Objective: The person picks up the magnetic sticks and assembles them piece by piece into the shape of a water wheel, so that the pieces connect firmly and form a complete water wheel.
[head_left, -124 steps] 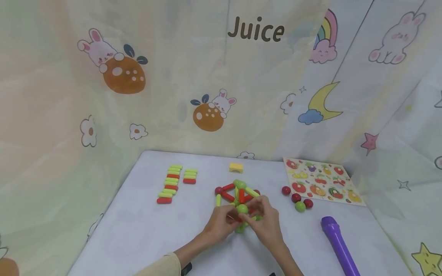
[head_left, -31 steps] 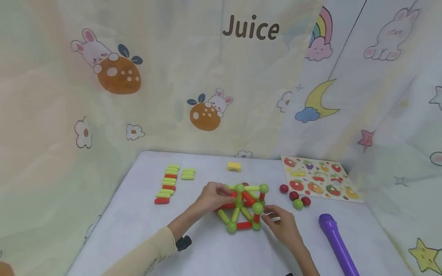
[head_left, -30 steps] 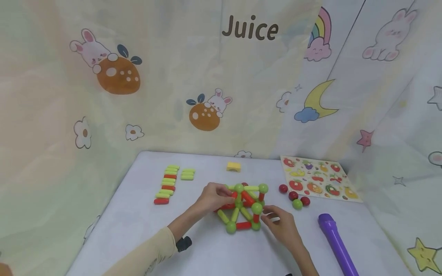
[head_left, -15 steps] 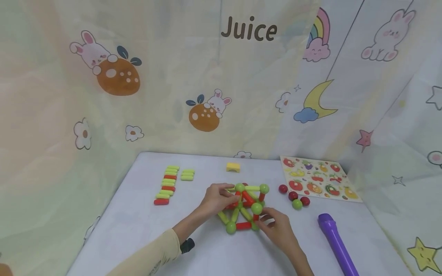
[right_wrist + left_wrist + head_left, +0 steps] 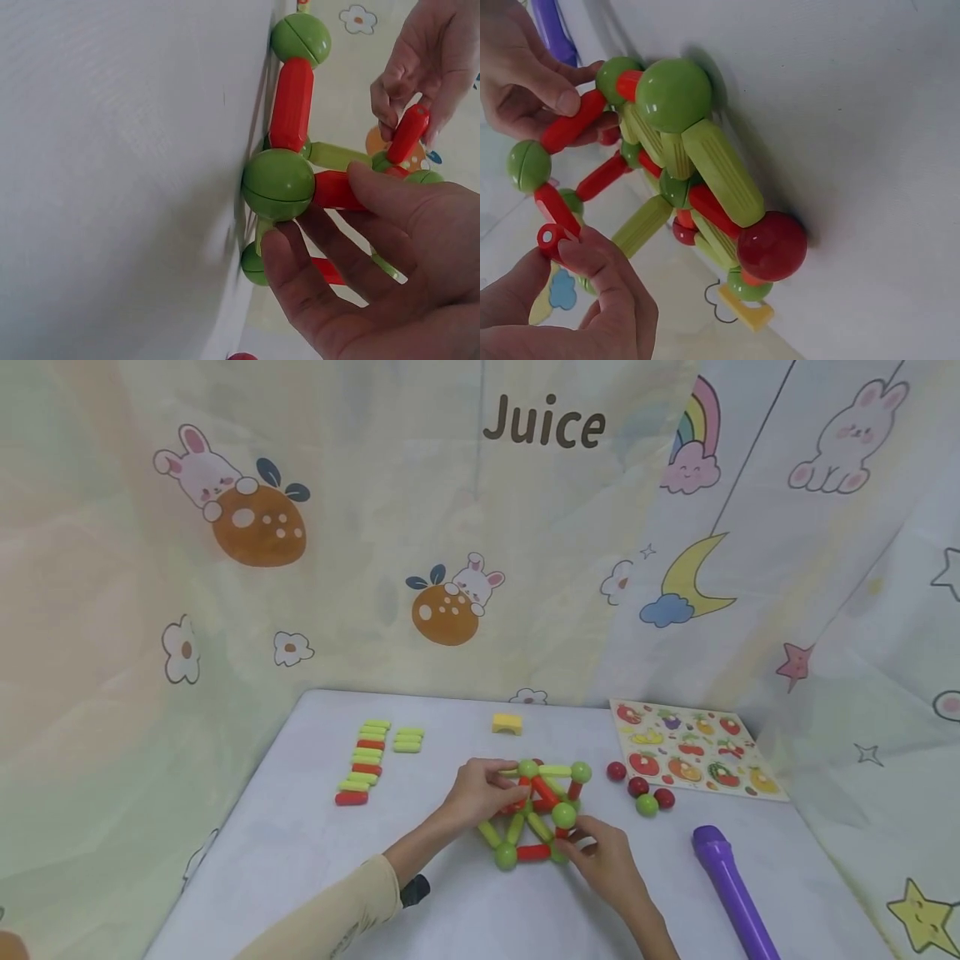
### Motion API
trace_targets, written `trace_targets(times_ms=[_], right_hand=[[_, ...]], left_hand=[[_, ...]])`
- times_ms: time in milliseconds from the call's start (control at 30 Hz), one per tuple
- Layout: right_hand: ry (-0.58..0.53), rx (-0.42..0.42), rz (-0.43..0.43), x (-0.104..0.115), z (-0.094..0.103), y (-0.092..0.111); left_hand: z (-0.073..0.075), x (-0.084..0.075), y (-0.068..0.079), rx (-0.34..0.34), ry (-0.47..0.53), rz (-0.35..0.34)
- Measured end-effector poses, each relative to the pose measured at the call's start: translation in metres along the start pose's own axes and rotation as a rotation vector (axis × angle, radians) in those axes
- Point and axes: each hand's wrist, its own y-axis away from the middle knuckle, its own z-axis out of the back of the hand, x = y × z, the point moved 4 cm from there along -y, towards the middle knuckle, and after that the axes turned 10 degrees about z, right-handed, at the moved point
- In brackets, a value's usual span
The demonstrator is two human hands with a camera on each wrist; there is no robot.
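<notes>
A frame of red and light-green magnetic building sticks joined by green and dark red balls (image 5: 564,815) stands on the table. My left hand (image 5: 480,792) is at its upper left, pinching a loose-ended red stick (image 5: 409,133) between thumb and fingers. In the left wrist view that red stick (image 5: 553,238) shows its hollow end, close to another red stick of the frame. At the near right corner, my right hand (image 5: 606,858) holds an upright red stick (image 5: 335,190) between a lower green ball (image 5: 277,184) and an upper one. Fingers hide part of the frame's left side.
Spare sticks lie in a column (image 5: 366,763) and a small group (image 5: 408,740) at the left. A yellow arch block (image 5: 507,723) sits behind. Loose balls (image 5: 638,787), a fruit picture board (image 5: 690,747) and a purple microphone (image 5: 735,889) are to the right.
Earlier, both hands were together at the frame's front, and the small group held a red stick, now gone from there. The frame has turned. Recently my right hand closed on the upright red stick.
</notes>
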Motion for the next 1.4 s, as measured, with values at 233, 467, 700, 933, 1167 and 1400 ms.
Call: trace_targets(times_ms=[233, 467, 700, 933, 1167, 1400], right_hand=[[0.011, 0.019, 0.005, -0.001, -0.001, 0.000], [0.012, 0.022, 0.008, -0.001, 0.001, 0.001], [0.014, 0.032, -0.001, -0.001, 0.002, 0.001], [0.008, 0.031, -0.026, 0.000, 0.005, 0.003], [-0.014, 0.027, -0.033, -0.003, 0.004, 0.005], [-0.022, 0.026, -0.023, -0.006, 0.007, 0.006]], left_hand=[[-0.001, -0.001, 0.000, 0.006, 0.014, -0.010], [0.001, -0.002, 0.000, 0.030, -0.005, -0.034], [0.071, 0.010, -0.021, -0.215, -0.304, -0.149], [0.136, 0.046, -0.049, -0.432, -0.738, -0.143], [0.133, 0.067, -0.054, -0.468, -1.027, -0.270], [0.100, 0.065, -0.031, -0.373, -0.854, -0.247]])
